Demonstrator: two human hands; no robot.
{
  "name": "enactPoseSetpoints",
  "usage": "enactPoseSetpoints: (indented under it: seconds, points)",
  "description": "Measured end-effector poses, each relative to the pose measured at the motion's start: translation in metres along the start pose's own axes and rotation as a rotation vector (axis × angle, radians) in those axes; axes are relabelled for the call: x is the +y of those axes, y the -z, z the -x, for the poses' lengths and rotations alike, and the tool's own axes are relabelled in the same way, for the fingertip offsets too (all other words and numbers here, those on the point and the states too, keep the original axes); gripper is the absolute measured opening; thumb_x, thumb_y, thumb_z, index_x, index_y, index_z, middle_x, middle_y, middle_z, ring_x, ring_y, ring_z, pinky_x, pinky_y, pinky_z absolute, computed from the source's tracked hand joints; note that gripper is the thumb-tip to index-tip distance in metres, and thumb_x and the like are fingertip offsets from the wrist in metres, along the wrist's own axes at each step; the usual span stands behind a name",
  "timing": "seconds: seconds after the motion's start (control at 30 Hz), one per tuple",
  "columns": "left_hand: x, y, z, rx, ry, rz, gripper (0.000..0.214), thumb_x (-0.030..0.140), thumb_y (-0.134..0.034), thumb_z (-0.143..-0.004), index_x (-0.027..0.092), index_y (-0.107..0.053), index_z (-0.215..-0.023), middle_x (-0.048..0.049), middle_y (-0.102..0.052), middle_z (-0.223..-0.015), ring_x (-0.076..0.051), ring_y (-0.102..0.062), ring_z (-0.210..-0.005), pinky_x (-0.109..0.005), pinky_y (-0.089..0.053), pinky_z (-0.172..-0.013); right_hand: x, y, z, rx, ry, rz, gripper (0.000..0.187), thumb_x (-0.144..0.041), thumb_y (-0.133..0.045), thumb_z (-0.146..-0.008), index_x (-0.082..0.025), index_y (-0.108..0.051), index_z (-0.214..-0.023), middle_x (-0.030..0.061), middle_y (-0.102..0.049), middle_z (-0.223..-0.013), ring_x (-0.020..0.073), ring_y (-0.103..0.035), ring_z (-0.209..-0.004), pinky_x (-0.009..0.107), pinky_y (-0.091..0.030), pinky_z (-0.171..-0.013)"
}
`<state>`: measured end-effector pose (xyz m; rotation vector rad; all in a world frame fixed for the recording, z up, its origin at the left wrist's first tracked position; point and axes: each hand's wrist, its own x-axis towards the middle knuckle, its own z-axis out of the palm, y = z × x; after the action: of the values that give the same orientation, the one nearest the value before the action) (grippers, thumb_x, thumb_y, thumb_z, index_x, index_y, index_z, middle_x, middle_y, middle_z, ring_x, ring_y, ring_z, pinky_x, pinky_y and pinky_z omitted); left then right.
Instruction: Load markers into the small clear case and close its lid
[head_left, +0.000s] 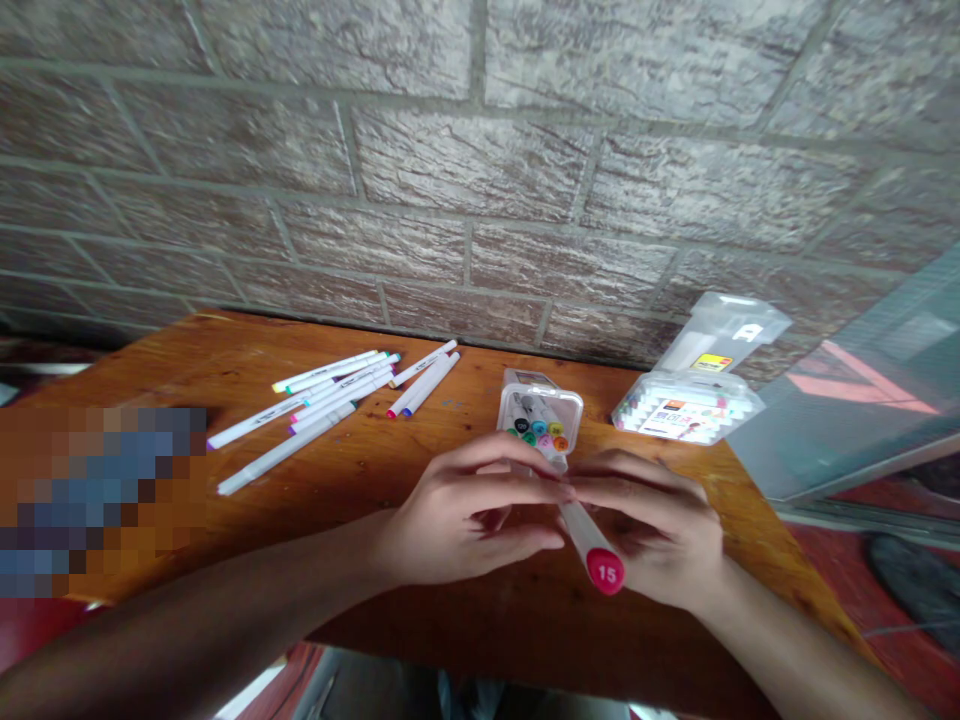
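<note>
Both my hands meet over the front of a wooden table [225, 360]. My right hand [660, 535] is closed round a white marker [592, 545] with a pink end cap marked 15, which points toward me. My left hand [465, 510] pinches the same marker near its far end, fingers curled. Just behind my hands stands a small clear marker box [538, 415] with several coloured caps showing inside.
Several white markers [337, 400] lie scattered on the table's left half. A larger clear case of markers with its lid up [694, 395] sits at the back right, against a brick wall. A blurred patch covers the left table edge.
</note>
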<state>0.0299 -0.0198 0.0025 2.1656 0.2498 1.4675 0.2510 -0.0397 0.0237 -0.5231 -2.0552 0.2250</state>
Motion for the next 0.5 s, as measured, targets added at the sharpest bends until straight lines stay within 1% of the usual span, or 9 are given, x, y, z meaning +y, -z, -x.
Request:
enactPoseSetpoints:
  seconds: [0.13,0.3,0.37,0.5]
  points:
    - [-0.0015,0.0001,0.0001,0.002,-0.011,-0.002,0.033,0.012,-0.084,-0.086,0.016,-0.076,-0.118,-0.0134,-0.075,-0.112,-0.019,-0.077,-0.094,-0.028,-0.066,-0.086,0.0008,-0.0003,0.0021,0.022,0.011,0.034,0.024,-0.003,-0.079,-0.081,-0.012,-0.079,-0.103,0.0133,-0.08,-0.091,0.0186,-0.078,-0.078,0.024,-0.064,-0.071]
    - [-0.002,0.0009,0.0006,0.013,0.002,-0.035,0.028,0.013,-0.085,-0.085,0.015,-0.077,-0.112,-0.0128,-0.075,-0.108,-0.018,-0.077,-0.092,-0.028,-0.065,-0.088,0.0018,-0.0004,0.0028,0.012,0.018,0.015,0.026,-0.002,-0.078,-0.082,-0.012,-0.079,-0.106,0.0136,-0.081,-0.096,0.0184,-0.079,-0.083,0.023,-0.064,-0.075]
    - [-0.0016,0.001,0.0009,0.015,0.022,-0.043,0.025,0.014,-0.084,-0.086,0.015,-0.078,-0.111,-0.0126,-0.075,-0.108,-0.018,-0.077,-0.091,-0.029,-0.065,-0.089,0.0017,-0.0002,0.0023,0.008,0.017,0.012,0.026,-0.003,-0.078,-0.082,-0.012,-0.079,-0.106,0.0135,-0.081,-0.095,0.0182,-0.079,-0.082,0.022,-0.064,-0.075]
    - [-0.0001,0.0015,0.0,0.019,0.047,-0.048,0.023,0.016,-0.083,-0.087,0.016,-0.078,-0.109,-0.0118,-0.075,-0.106,-0.019,-0.077,-0.091,-0.029,-0.065,-0.087,0.0015,-0.0004,0.0021,0.001,0.01,0.001,0.026,-0.003,-0.079,-0.082,-0.011,-0.08,-0.106,0.0133,-0.08,-0.094,0.0179,-0.079,-0.081,0.022,-0.064,-0.074]
